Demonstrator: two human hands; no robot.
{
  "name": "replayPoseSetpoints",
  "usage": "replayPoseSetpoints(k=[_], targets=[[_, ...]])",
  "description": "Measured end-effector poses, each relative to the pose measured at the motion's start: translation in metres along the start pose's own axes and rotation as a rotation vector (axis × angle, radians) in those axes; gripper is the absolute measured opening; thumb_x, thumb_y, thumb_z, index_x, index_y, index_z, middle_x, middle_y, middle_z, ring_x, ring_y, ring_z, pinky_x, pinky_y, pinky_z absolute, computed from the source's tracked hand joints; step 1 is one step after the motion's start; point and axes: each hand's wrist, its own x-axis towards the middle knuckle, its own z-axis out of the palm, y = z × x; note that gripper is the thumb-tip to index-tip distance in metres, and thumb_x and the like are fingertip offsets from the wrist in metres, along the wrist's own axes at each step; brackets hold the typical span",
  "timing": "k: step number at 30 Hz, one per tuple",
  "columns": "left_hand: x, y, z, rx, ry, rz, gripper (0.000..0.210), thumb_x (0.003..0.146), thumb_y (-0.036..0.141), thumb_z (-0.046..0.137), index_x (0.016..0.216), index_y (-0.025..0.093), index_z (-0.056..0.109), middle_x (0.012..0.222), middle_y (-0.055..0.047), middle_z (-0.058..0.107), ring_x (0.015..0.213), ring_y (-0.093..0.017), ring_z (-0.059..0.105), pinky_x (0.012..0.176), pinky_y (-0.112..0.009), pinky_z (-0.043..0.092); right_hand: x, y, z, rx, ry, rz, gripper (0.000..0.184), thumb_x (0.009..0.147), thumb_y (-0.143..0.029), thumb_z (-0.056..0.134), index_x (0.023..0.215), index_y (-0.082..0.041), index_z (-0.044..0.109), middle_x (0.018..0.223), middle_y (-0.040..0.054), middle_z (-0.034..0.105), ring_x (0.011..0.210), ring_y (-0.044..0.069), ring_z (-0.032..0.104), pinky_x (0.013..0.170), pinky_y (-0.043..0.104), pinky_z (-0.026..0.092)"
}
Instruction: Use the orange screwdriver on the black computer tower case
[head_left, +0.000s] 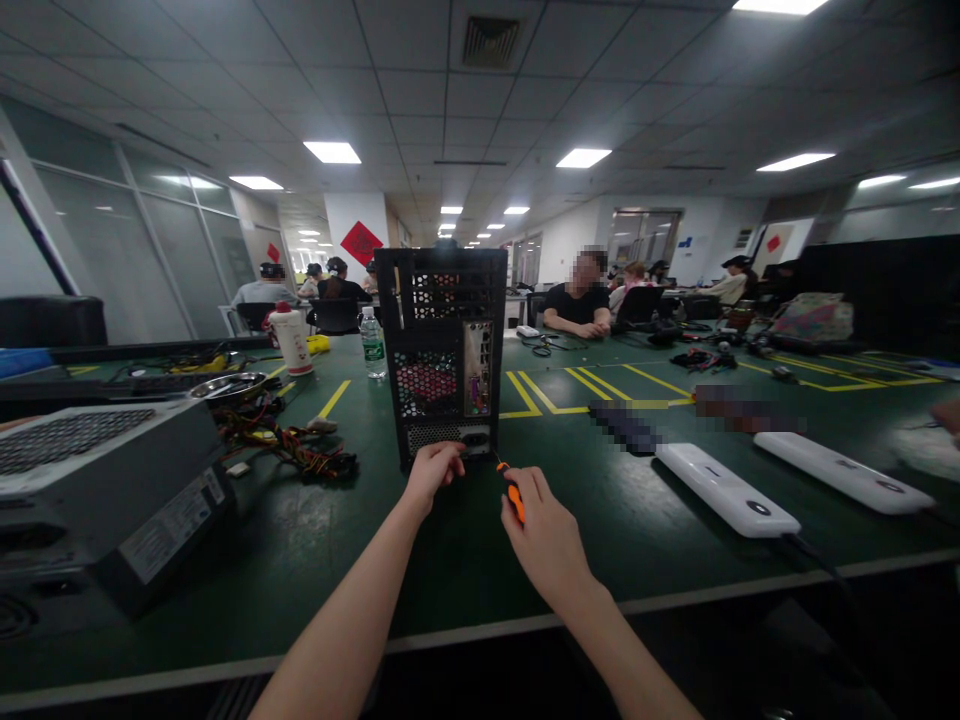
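Observation:
A black computer tower case [442, 345] stands upright on the green table, its rear side facing me. A power supply [439, 437] shows at the bottom of that side, and a metal port plate [477, 368] above it on the right. My left hand [435, 475] is at the power supply, fingers loosely bent and a little apart, with nothing visible in them. My right hand [546, 525] grips an orange-handled screwdriver [516, 503]. Its thin shaft points at the case's lower right corner; whether the tip touches a screw is too small to tell.
A loose grey power supply unit [112, 490] lies at left, beside bundled cables [300, 445] and a metal dish [229, 385]. A water bottle [372, 345] and a cup [290, 340] stand behind. White power strips [724, 490] lie right. A person [577, 300] sits across the table.

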Motion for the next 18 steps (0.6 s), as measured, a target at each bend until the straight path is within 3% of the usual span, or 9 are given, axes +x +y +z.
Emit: replayPoseSetpoints(k=[9,18], targets=[[0.0,0.0,0.001,0.001,0.006,-0.001,0.03,0.066,0.024,0.043,0.085,0.007,0.058,0.048,0.0,0.053,0.034,-0.004,0.034,0.036,-0.018,0.018,0.002,0.012,-0.006,-0.062,0.01,0.065,0.025,0.086,-0.028,0.027,0.096,-0.022,0.05,0.083,0.0026,0.054,0.067,0.012,0.056,0.053,0.021,0.04],[0.0,0.003,0.002,0.005,0.012,-0.018,0.029,0.066,0.025,0.043,0.084,0.007,0.059,0.047,0.0,0.052,0.033,-0.004,0.034,0.035,-0.018,0.019,-0.002,-0.011,0.005,-0.008,-0.029,0.005,0.025,0.086,-0.026,0.027,0.097,-0.022,0.049,0.082,0.002,0.052,0.063,0.01,0.055,0.05,0.02,0.039]])
